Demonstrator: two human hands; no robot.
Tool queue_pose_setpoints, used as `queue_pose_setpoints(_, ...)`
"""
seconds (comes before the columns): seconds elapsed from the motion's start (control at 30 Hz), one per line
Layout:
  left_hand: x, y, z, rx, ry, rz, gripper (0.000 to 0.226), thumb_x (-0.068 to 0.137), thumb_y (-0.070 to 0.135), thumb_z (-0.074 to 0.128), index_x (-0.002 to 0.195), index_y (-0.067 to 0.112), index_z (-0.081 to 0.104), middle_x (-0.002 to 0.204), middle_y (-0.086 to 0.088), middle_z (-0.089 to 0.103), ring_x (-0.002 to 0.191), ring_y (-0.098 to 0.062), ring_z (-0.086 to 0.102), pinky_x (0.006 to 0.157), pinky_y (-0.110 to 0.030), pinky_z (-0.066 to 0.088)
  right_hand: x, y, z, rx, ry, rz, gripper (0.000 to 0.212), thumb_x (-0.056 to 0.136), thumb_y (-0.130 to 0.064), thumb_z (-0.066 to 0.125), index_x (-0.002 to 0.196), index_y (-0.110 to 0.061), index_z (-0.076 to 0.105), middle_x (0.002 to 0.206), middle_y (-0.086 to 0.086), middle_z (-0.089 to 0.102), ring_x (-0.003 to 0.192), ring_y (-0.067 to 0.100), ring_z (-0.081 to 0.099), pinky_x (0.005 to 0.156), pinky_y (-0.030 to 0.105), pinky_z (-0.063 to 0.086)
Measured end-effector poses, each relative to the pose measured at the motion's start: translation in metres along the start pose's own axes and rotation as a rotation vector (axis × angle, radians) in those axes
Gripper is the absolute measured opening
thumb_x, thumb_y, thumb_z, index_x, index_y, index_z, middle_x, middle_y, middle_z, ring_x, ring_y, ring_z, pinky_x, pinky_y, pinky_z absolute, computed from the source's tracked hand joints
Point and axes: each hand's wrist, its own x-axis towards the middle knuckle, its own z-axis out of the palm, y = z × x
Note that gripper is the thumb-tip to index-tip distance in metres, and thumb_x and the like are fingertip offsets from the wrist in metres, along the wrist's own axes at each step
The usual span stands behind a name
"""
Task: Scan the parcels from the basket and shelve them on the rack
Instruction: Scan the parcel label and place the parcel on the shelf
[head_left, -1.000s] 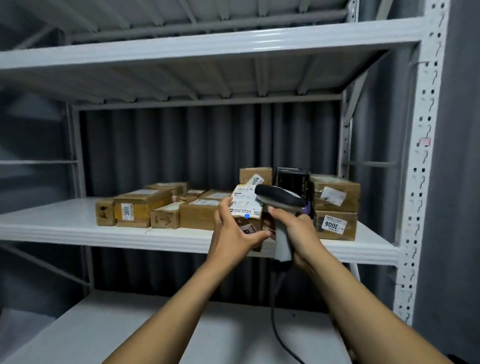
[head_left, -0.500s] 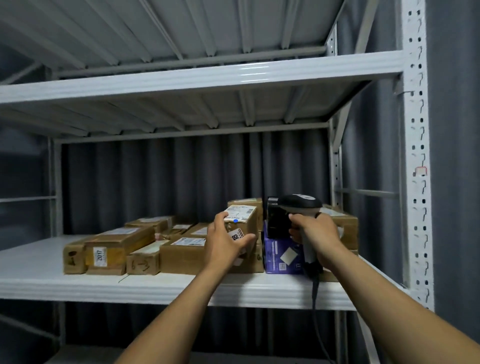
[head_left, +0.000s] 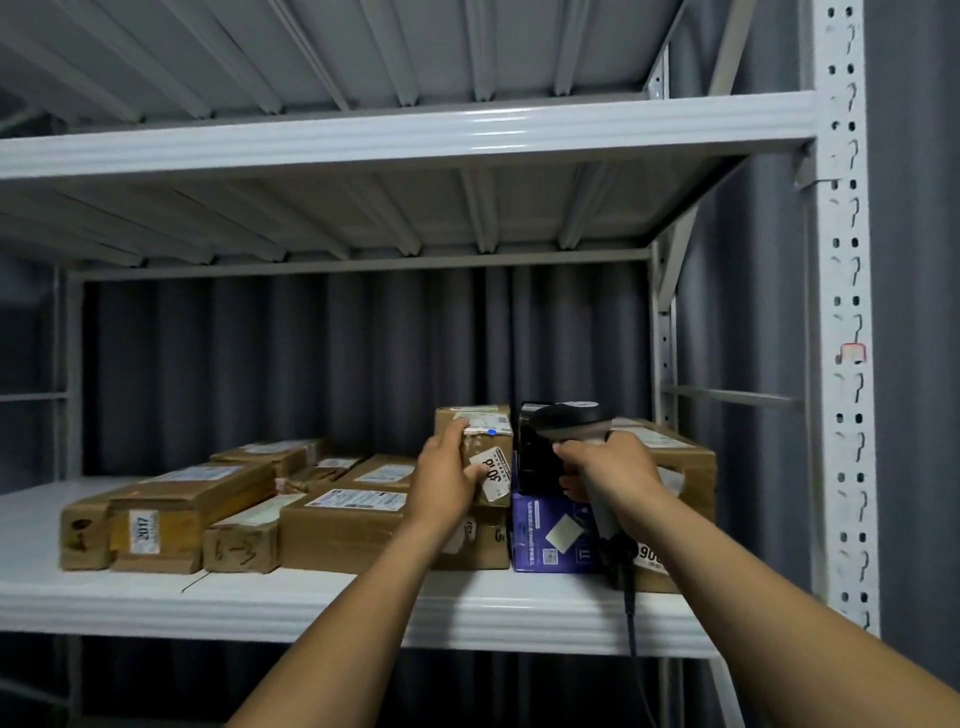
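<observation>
At the rack's (head_left: 405, 137) middle shelf (head_left: 311, 603), a person's two bare forearms reach up and in from the bottom of the view. Nearest, the right hand (head_left: 608, 462) is closed round the grip of a corded scanner (head_left: 569, 418), its cable hanging down past the shelf edge; the scanner's head points left, toward the parcel, which fits a tool kept ready rather than put down between scans. Just to its left, the left hand (head_left: 447, 478) is wrapped on a small brown parcel (head_left: 480, 447), fingers over its top edge and thumb on the white numbered label on its front. That parcel sits on top of a larger carton (head_left: 363, 530) in the front row, label outward, presumably so the number can be read from the aisle. Whether the hand is pressing it into place or about to let go cannot be told. Beside it, touching or nearly so, a black box (head_left: 532, 452) stands on a blue box (head_left: 550, 535), with bigger cartons (head_left: 685, 467) to the right. Further left along the shelf lie more flat cartons (head_left: 176, 514), labels up or forward. Behind hangs a dark curtain (head_left: 291, 364). No basket is in view.
</observation>
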Motion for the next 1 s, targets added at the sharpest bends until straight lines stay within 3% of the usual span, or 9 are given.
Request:
queue_pose_setpoints(0.17, 0.011, -0.001, 0.002, 0.047, -0.040, 0.001, 0.061, 0.088, 0.021, 0.069, 0.142, 0.024, 0.041, 0.128, -0.010, 0.055, 0.115, -0.026, 0.054, 0.096, -0.033, 0.043, -0.004, 0.000, 0.003, -0.061, -0.011, 0.007, 0.012, 0.081, -0.011, 0.072, 0.075, -0.005, 0.064, 0.073, 0.014, 0.067, 0.060, 0.027, 0.065, 0.056, 0.034, 0.056)
queue_pose_setpoints(0.43, 0.014, 0.000, -0.003, 0.099, -0.078, 0.005, 0.066, 0.086, 0.022, 0.072, 0.143, 0.024, 0.039, 0.127, -0.013, 0.056, 0.116, -0.028, 0.054, 0.097, -0.035, 0.043, -0.017, -0.004, -0.002, -0.128, -0.009, 0.035, 0.015, 0.082, -0.012, 0.069, 0.075, 0.000, 0.061, 0.064, 0.017, 0.065, 0.059, 0.034, 0.065, 0.061, 0.040, 0.054)
queue_pose_setpoints(0.57, 0.003, -0.001, -0.017, 0.130, -0.087, 0.045, 0.070, 0.085, 0.024, 0.072, 0.145, 0.023, 0.037, 0.129, -0.013, 0.053, 0.118, -0.028, 0.053, 0.096, -0.031, 0.041, -0.033, -0.009, -0.007, -0.142, -0.025, 0.028, 0.014, 0.082, -0.011, 0.068, 0.078, 0.001, 0.063, 0.064, 0.015, 0.066, 0.052, 0.030, 0.063, 0.051, 0.034, 0.052)
queue_pose_setpoints(0.7, -0.022, -0.004, -0.039, 0.148, -0.098, 0.077, 0.071, 0.083, 0.026, 0.074, 0.145, 0.025, 0.039, 0.133, -0.011, 0.050, 0.120, -0.027, 0.051, 0.092, -0.026, 0.038, -0.059, -0.011, -0.010, -0.156, -0.066, 0.031, 0.015, 0.082, -0.013, 0.067, 0.077, 0.001, 0.065, 0.063, 0.016, 0.068, 0.057, 0.031, 0.065, 0.061, 0.040, 0.056)
queue_pose_setpoints(0.8, -0.056, -0.013, -0.052, 0.171, -0.119, 0.083, 0.064, 0.084, 0.027, 0.073, 0.141, 0.022, 0.045, 0.133, -0.010, 0.052, 0.120, -0.025, 0.050, 0.095, -0.025, 0.036, -0.088, -0.002, -0.003, -0.141, -0.086, 0.044, 0.015, 0.071, -0.015, 0.066, 0.075, 0.000, 0.065, 0.064, 0.015, 0.067, 0.059, 0.035, 0.068, 0.064, 0.048, 0.058)
queue_pose_setpoints(1.0, -0.143, -0.060, -0.063, 0.231, -0.251, 0.000, 0.056, 0.087, 0.029, 0.070, 0.139, 0.022, 0.048, 0.140, -0.006, 0.047, 0.128, -0.023, 0.045, 0.102, -0.024, 0.033, -0.151, 0.040, 0.016, -0.278, -0.156, 0.033, 0.008, 0.080, -0.018, 0.067, 0.085, -0.011, 0.065, 0.074, 0.004, 0.068, 0.058, 0.023, 0.071, 0.062, 0.032, 0.059)
